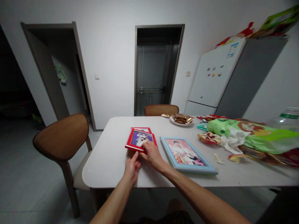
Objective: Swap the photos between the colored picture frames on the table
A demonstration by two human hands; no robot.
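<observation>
A red picture frame (pixel 134 139) with a purple-toned photo is tilted up over the table, its near edge raised. My right hand (pixel 151 153) grips its near right corner, fingers on the front and thumb at the edge. At the near edge is my left hand (pixel 132 168), thumb up against the frame and other fingers curled; what they touch underneath is hidden. Behind it, partly covered, lies a second red picture frame (pixel 148 129). To the right of my hands a larger light blue picture frame (pixel 167 150) lies face up.
On the white table (pixel 107 155) are a plate (pixel 186 124) of gold packets, a green package (pixel 263 137), crumpled tissue (pixel 233 141), an opened fruit (pixel 210 137) and peel scraps (pixel 234 158). Wooden chairs stand left (pixel 62 135) and behind (pixel 161 109). A fridge (pixel 215 71) is at back right.
</observation>
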